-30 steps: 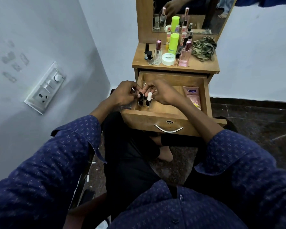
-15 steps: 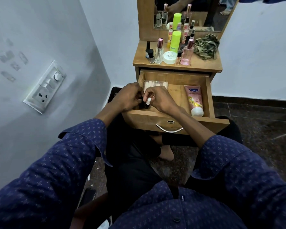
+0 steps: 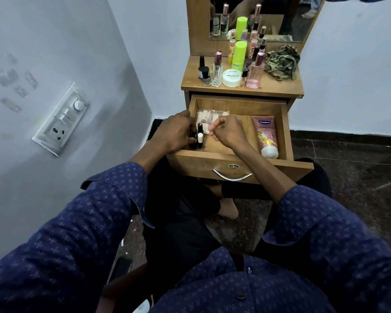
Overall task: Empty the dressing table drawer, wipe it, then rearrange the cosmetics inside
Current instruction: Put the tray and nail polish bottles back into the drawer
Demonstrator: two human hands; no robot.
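Note:
The wooden drawer (image 3: 212, 162) of the dressing table is pulled open. In its front left corner stand small nail polish bottles (image 3: 200, 137), one white-capped, the others black-capped. My left hand (image 3: 174, 134) curls round the black ones from the left. Just right of them my right hand (image 3: 229, 132) hovers with its fingers loosely bent and holds nothing. A clear packet of false nails (image 3: 209, 115) lies at the drawer's back left. A pink lotion tube (image 3: 265, 136) lies along the right side.
On the table top (image 3: 280, 86) stand several perfume and polish bottles, a green bottle (image 3: 239, 54), a white jar (image 3: 232, 78) and a camouflage cloth (image 3: 281, 63). A mirror rises behind them. A switch panel (image 3: 61, 119) is on the left wall.
My right hand has let go of the white-capped bottle and drawn away to the right. The bottles now stand in the drawer's corner, with my left hand still against them.

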